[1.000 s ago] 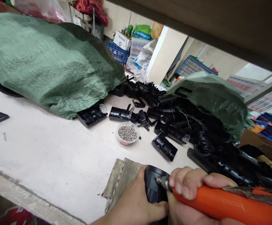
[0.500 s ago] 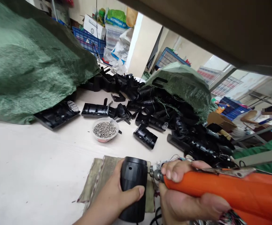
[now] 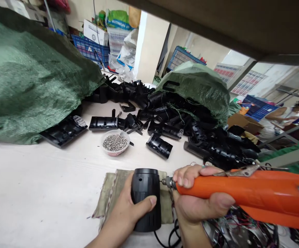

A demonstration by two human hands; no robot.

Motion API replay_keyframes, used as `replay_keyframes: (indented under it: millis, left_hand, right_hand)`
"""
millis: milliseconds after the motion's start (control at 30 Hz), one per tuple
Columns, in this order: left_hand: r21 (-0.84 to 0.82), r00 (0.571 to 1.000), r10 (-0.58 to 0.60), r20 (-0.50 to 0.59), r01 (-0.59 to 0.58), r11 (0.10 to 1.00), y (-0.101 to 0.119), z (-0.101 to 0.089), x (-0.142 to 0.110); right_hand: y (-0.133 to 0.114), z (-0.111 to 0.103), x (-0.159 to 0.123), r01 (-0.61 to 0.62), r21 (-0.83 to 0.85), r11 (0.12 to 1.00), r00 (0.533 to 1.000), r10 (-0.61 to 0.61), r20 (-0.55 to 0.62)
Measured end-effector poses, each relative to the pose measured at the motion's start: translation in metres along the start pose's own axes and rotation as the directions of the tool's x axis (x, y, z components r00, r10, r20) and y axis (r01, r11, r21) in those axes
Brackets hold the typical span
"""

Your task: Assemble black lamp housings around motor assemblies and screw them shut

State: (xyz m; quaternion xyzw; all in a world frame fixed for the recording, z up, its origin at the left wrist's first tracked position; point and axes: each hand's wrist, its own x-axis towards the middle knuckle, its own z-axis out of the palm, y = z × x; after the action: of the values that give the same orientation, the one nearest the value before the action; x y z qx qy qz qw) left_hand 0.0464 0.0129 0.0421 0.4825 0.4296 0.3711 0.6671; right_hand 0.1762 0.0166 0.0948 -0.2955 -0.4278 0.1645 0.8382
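My left hand (image 3: 128,210) is wrapped round a black cylindrical plastic housing (image 3: 145,193) that lies on a folded olive cloth pad (image 3: 110,194). My right hand (image 3: 201,203) grips an orange electric screwdriver (image 3: 242,194), held level, with its metal tip (image 3: 166,182) against the right side of the housing. A black cord runs out from under the housing toward me. A small clear tub of screws (image 3: 115,142) stands on the table just beyond the pad.
Many black plastic parts (image 3: 190,134) are heaped at the back right, partly under a green woven sack (image 3: 201,86). A larger green sack (image 3: 28,79) fills the left. Wired parts (image 3: 237,230) lie under my right forearm. Another person's arm (image 3: 280,115) shows far right.
The view has shifted so hands and housing sit higher in frame. The housing now lies flat on the cloth, and the screwdriver tip stays at its side.
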Motion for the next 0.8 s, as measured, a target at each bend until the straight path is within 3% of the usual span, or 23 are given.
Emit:
replay_keyframes:
  millis: [167, 333, 467, 600, 700, 800]
  left_hand:
    - [0.043, 0.998, 0.055, -0.017, -0.054, 0.998, -0.002, 0.002, -0.001]
    - [0.002, 1.0, 0.02, -0.007, -0.02, 1.0, 0.003, 0.0, -0.001]
    - [-0.066, 0.998, -0.061, -0.033, 0.058, 0.996, 0.006, 0.001, -0.001]
    - [-0.067, 0.994, -0.081, -0.075, 0.076, 0.995, 0.005, 0.003, 0.0]
    - [-0.038, 0.994, -0.05, -0.096, 0.047, 0.998, 0.004, 0.005, -0.001]
    - [-0.089, 0.992, -0.044, -0.117, 0.034, 0.995, 0.002, 0.007, -0.001]
  right_hand:
    - [0.001, 0.001, -0.007, -0.01, 0.011, 1.0, 0.999, 0.011, -0.051]
    - [0.001, 0.008, -0.003, -0.05, 0.018, 0.999, 0.997, 0.051, -0.062]
    - [-0.029, 0.001, -0.003, -0.026, -0.008, 1.0, 0.999, 0.026, -0.028]
    - [-0.054, -0.018, -0.012, -0.126, -0.055, 0.99, 0.985, 0.132, 0.114]
    - [-0.049, -0.024, -0.02, -0.164, -0.056, 0.985, 0.959, 0.172, 0.223]
    - [-0.035, -0.018, -0.025, -0.12, -0.031, 0.992, 0.986, 0.123, 0.112]
